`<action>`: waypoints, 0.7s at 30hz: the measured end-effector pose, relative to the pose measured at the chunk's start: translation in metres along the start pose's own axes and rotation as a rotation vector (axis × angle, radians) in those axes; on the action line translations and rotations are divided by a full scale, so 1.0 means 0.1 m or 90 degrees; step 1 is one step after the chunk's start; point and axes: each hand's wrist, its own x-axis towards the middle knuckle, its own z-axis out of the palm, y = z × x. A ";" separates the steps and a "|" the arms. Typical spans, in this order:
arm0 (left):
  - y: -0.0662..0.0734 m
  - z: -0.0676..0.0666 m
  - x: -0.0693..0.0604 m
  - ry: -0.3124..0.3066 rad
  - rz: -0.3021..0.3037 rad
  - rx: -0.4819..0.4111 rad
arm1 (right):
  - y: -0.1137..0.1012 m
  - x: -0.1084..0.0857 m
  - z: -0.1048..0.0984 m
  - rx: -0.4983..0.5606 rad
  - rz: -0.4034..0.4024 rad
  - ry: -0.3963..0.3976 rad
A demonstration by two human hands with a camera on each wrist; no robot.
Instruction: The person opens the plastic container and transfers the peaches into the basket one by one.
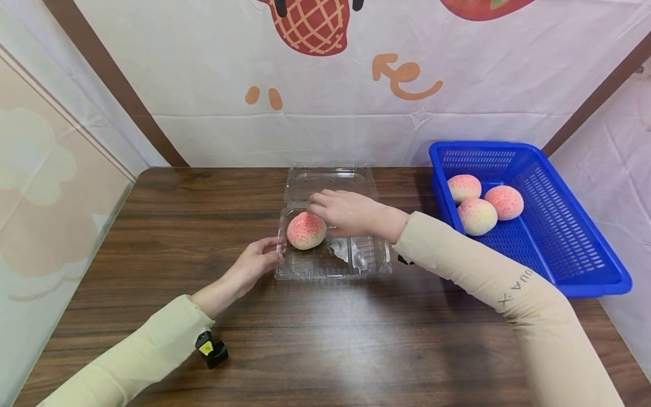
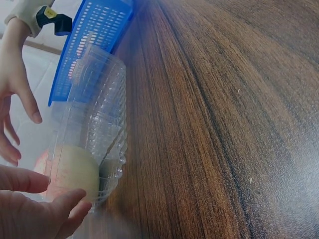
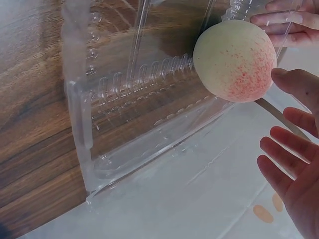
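A cream peach [image 1: 306, 230] with pink speckles sits in the left part of a clear plastic clamshell box [image 1: 333, 274]. The box's lid [image 1: 330, 183] lies folded back toward the wall. My left hand [image 1: 256, 260] touches the box's left side with extended fingers. Over the box is my right hand [image 1: 346, 212], just right of the peach. In the right wrist view its fingers [image 3: 286, 149] are spread and the thumb tip is at the peach's edge; whether it touches is hard to tell. Nothing is held in that hand.
To the right stands a blue perforated basket [image 1: 585, 226] with three similar peaches [image 1: 477, 217] in its left part. The wood-grain table [image 1: 315, 345] meets a printed cloth wall [image 1: 218, 133] at the back. My right forearm crosses in front of the basket.
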 end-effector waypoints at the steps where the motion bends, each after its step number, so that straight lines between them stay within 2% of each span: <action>1: 0.00 0.00 0.00 0.000 0.000 -0.001 | 0.00 0.00 0.00 0.003 0.001 0.000; 9: 0.00 0.00 -0.01 -0.001 -0.002 0.000 | -0.02 0.05 0.07 0.009 -0.012 0.015; 21: -0.01 0.00 0.00 0.002 0.001 0.003 | -0.08 0.15 0.14 0.013 -0.012 -0.014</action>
